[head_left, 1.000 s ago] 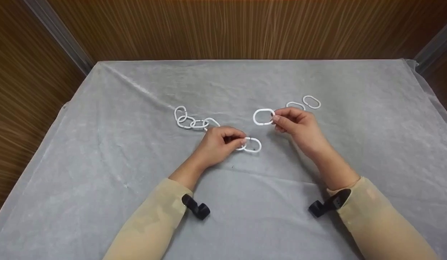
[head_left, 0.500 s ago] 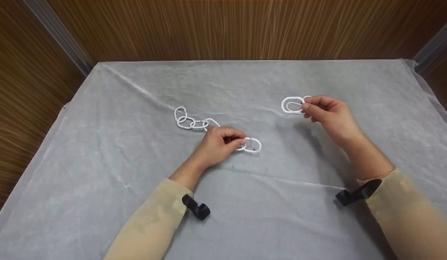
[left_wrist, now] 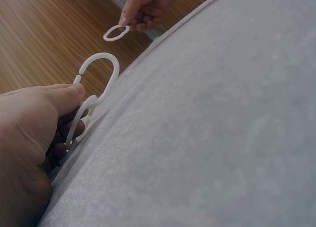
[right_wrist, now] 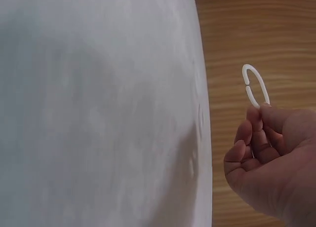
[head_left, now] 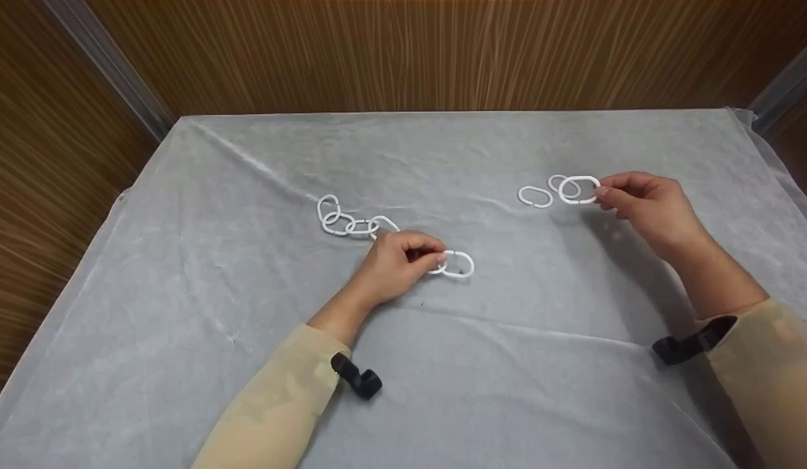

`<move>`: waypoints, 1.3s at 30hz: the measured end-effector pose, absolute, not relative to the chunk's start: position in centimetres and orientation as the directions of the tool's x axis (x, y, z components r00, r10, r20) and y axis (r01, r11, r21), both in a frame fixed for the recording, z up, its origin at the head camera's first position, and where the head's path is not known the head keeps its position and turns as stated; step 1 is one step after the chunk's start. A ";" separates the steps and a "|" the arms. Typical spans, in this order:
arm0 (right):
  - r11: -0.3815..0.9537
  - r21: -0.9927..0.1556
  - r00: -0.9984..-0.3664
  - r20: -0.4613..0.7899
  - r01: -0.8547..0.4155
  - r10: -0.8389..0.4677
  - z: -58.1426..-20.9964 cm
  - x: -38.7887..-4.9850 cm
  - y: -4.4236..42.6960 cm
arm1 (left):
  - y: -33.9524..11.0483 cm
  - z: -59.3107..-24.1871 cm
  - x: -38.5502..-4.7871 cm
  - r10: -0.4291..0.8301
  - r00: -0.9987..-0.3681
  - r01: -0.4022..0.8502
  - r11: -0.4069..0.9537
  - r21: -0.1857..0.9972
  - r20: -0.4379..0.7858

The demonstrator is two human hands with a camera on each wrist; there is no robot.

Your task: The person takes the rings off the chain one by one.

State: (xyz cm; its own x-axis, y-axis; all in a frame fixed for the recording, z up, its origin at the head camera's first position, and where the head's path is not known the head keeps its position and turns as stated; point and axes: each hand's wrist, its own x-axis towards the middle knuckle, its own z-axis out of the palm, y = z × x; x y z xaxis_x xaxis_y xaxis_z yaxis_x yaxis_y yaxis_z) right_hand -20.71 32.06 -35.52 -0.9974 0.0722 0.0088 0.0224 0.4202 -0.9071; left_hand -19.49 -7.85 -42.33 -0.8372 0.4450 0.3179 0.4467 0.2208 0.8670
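A chain of white oval plastic links (head_left: 338, 223) lies across the middle of the cloth, partly hidden under my left hand (head_left: 393, 267). That hand pinches the chain near its right end, where the end link (head_left: 471, 264) sticks out past the fingertips. In the left wrist view the end link (left_wrist: 116, 71) shows a small gap in its side. Off to the right, my right hand (head_left: 657, 212) holds a single white link (head_left: 579, 202) between thumb and fingers, raised above the cloth. A narrow gap shows in this link (right_wrist: 256, 76) too.
Two loose white links lie on the cloth, one (head_left: 535, 206) left of the right hand, the other (head_left: 554, 177) partly behind the held link. Grey cloth (head_left: 214, 391) covers the table. A wood-grain panel (head_left: 442, 52) stands along the back.
My right hand has moved right with its link, away from the left hand and past the two loose links. The left hand and the chain stay in place.
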 end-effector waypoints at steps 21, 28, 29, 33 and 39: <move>0.555 -0.815 -0.986 -0.138 0.165 0.091 -37.8 -21.6 36.7 | -7.8 -42.1 -19.6 0.438 -0.849 0.436 0.259 0.862 0.297; 0.560 -0.812 -0.986 -0.153 0.164 0.067 -38.1 -21.8 37.0 | -7.8 -42.1 -19.7 0.438 -0.850 0.430 0.258 0.866 0.292; 0.567 -0.807 -0.986 -0.155 0.164 0.064 -38.2 -21.8 37.0 | -7.7 -42.1 -19.7 0.438 -0.850 0.430 0.256 0.866 0.292; 0.584 -0.796 -0.986 -0.156 0.161 0.058 -38.2 -21.8 37.1 | -7.7 -42.1 -19.6 0.436 -0.852 0.425 0.251 0.870 0.291; 0.595 -0.789 -0.987 -0.155 0.155 0.051 -38.1 -21.8 37.1 | -7.6 -42.1 -19.7 0.438 -0.851 0.422 0.243 0.873 0.290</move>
